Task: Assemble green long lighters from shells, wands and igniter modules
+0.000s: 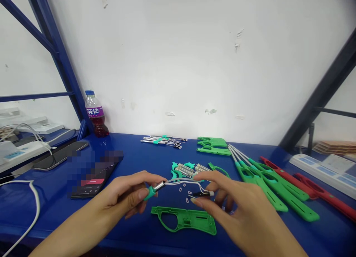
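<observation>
My left hand (132, 195) pinches a metal lighter tube (159, 186) by its teal collar (150, 193) between thumb and fingers. Pale wires (182, 181) run from the tube's end across to a small black piezo igniter (201, 194) with a whitish tip. Closed around that igniter are the thumb and fingers of my right hand (239, 199). Below both hands lies a green lighter handle half (201, 221), its hollow inner side up. Small white clips (187, 200) are scattered between the hands, and beyond them sit clear fuel tanks (185, 170) with teal parts.
Several wired metal tubes (160, 140) and green handle halves (213, 150) lie at the back. On the right are green lighters (261, 183), red ones (325, 195) and a power strip (325, 173). Phones (59, 155), a white cable (35, 208) and a drink bottle (96, 114) occupy the left.
</observation>
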Action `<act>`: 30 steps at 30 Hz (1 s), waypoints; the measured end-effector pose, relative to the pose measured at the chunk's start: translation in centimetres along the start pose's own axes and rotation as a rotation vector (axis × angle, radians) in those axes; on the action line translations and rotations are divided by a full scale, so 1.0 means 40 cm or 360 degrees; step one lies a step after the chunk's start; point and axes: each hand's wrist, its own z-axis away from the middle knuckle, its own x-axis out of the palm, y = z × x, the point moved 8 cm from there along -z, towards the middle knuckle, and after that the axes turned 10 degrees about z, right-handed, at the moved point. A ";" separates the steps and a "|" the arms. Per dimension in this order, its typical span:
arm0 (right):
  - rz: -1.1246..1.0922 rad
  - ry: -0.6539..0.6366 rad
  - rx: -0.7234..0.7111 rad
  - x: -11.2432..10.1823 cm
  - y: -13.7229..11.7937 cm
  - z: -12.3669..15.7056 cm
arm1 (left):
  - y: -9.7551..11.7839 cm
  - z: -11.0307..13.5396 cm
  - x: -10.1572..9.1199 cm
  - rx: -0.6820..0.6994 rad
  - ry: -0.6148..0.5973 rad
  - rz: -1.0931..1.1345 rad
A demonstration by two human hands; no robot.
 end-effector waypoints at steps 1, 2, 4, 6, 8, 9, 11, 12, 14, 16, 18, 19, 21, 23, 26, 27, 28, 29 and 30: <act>-0.0036 0.0016 0.0019 -0.004 -0.002 -0.002 | 0.005 -0.001 -0.003 0.0019 0.0001 -0.0034; -0.0082 0.0037 0.0032 -0.008 -0.005 -0.002 | 0.010 -0.001 -0.003 0.0041 -0.0007 -0.0072; -0.0178 0.0077 0.0068 -0.014 -0.006 -0.001 | 0.021 -0.001 -0.001 0.0087 -0.0036 -0.0159; -0.0232 0.0080 0.0116 -0.014 -0.002 0.002 | 0.028 -0.001 0.003 0.0117 -0.0057 -0.0227; -0.0211 0.0063 0.0151 -0.008 0.005 0.004 | 0.029 -0.002 0.007 0.0128 -0.0073 -0.0258; -0.0185 0.0043 0.0156 -0.003 0.008 0.005 | 0.028 -0.003 0.008 0.0128 -0.0079 -0.0270; -0.0128 -0.0011 0.0145 0.009 0.013 0.004 | 0.022 -0.005 0.011 0.0127 -0.0099 -0.0301; -0.0104 -0.0042 0.0129 0.016 0.014 0.003 | 0.017 -0.007 0.012 0.0125 -0.0111 -0.0317; -0.0070 -0.0108 0.0101 0.027 0.015 0.003 | 0.010 -0.011 0.013 0.0131 -0.0115 -0.0350; -0.0066 -0.0169 0.0082 0.034 0.014 0.003 | 0.008 -0.016 0.012 0.0159 -0.0097 -0.0387; -0.0067 -0.0206 0.0065 0.033 0.011 0.005 | 0.010 -0.020 0.014 0.0203 -0.0077 -0.0423; -0.0058 -0.0207 0.0060 0.030 0.010 0.006 | 0.011 -0.022 0.017 0.0218 -0.0080 -0.0435; -0.0019 -0.0190 0.0051 0.022 0.010 0.007 | 0.012 -0.025 0.025 0.0229 -0.0103 -0.0448; 0.0019 -0.0180 0.0040 0.019 0.011 0.007 | 0.012 -0.026 0.028 0.0229 -0.0105 -0.0462; 0.0010 -0.0224 -0.0016 0.030 0.008 0.006 | 0.012 -0.030 0.023 0.0257 -0.0086 -0.0491; -0.0003 -0.0252 -0.0023 0.037 0.008 0.006 | 0.010 -0.032 0.020 0.0267 -0.0081 -0.0504; -0.0015 -0.0286 -0.0015 0.045 0.010 0.006 | 0.006 -0.035 0.017 0.0269 -0.0079 -0.0520; -0.0030 -0.0327 0.0009 0.054 0.014 0.005 | -0.001 -0.038 0.012 0.0260 -0.0080 -0.0541; -0.0052 -0.0374 0.0049 0.065 0.019 0.005 | -0.009 -0.041 0.009 0.0237 -0.0090 -0.0566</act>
